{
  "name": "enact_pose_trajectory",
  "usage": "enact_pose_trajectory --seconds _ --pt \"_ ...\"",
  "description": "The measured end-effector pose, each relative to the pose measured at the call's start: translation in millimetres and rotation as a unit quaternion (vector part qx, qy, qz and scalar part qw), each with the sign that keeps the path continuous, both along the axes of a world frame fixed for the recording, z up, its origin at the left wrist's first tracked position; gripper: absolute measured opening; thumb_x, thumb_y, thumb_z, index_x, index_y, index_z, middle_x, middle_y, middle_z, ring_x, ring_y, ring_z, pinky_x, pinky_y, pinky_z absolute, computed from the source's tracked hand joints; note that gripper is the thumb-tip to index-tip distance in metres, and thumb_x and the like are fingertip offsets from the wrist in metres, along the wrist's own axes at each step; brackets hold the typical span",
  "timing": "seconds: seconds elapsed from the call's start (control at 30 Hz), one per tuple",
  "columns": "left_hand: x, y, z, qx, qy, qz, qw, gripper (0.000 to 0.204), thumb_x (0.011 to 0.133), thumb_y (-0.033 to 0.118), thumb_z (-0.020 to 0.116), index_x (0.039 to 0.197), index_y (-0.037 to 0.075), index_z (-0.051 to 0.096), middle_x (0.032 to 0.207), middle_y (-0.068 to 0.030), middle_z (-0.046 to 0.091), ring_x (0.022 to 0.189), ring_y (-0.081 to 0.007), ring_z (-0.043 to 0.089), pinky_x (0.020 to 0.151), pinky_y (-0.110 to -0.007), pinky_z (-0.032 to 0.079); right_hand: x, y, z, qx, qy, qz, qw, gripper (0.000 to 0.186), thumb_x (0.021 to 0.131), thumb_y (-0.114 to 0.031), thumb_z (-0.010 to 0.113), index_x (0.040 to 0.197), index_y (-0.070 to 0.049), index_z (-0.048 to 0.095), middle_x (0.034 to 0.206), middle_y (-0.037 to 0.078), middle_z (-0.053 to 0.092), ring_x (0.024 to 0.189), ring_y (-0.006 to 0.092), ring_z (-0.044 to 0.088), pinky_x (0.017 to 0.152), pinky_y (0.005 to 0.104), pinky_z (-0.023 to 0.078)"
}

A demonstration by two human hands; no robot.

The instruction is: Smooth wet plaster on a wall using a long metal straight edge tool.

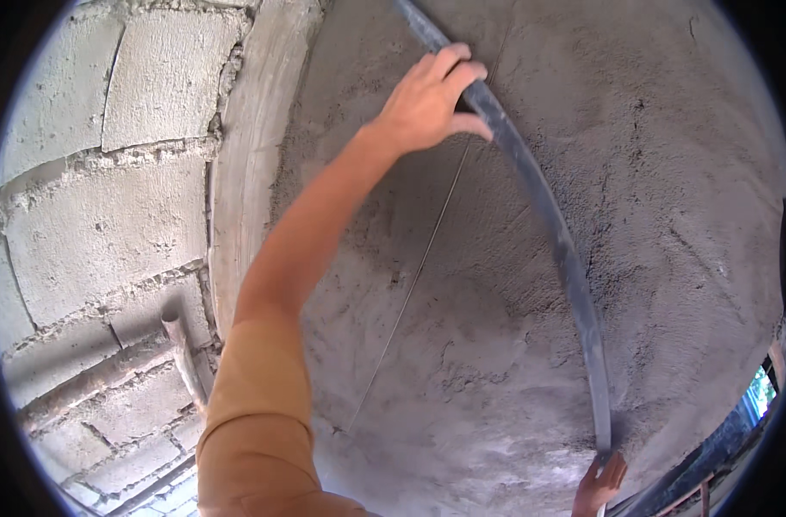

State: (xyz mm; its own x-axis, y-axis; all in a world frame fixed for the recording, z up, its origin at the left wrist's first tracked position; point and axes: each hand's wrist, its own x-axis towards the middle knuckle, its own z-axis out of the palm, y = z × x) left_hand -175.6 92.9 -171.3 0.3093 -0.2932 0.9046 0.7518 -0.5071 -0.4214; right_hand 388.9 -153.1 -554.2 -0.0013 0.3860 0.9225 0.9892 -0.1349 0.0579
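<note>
A long, grey, plaster-smeared straightedge bar (539,189) lies against a wall of fresh grey plaster (462,284). It runs from the top of the view down to the lower right and looks bowed in this wide picture. My left hand (431,99) grips its upper part, fingers over the far edge and thumb on the near side. Down at the bar's lower end, my right hand (599,487) has its fingers wrapped round it; most of that arm is out of view. The plaster beside the bar is rough and ridged in places, smoother elsewhere.
A thin string (423,258) runs slantwise across the plaster, left of the bar. Bare concrete blocks (108,198) and a pale vertical strip (255,129) border it at left. Rusty pipes (182,353) stand at lower left. Dark bluish material (711,461) lies at lower right.
</note>
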Motion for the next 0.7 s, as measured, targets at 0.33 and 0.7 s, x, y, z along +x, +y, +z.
enact_pose_trajectory --seconds 0.33,0.7 --pt "18.2 -32.3 -93.9 -0.124 -0.033 0.013 0.992 0.079 0.062 0.035 0.092 0.127 0.012 0.053 0.138 -0.0164 0.043 0.129 -0.0430 0.047 0.108 -0.051 0.044 5.7 -42.6 -25.4 -0.020 -0.014 -0.074 0.997 0.031 0.092 -0.024 0.069 0.116 -0.004 0.068 0.113 0.019 0.068 0.097 0.0404 0.064 0.085 0.0545 0.053" --pt "14.4 -42.4 138.0 -0.069 0.001 0.193 0.979 0.076 0.086 0.064 0.062 0.141 0.015 0.046 0.153 -0.0159 0.037 0.136 -0.0414 0.044 0.109 -0.052 0.045 -44.7 19.6 83.9 0.022 0.014 0.021 0.999 0.041 0.088 -0.012 0.067 0.124 0.005 0.056 0.110 0.022 0.059 0.100 0.0447 0.058 0.081 0.0531 0.049"
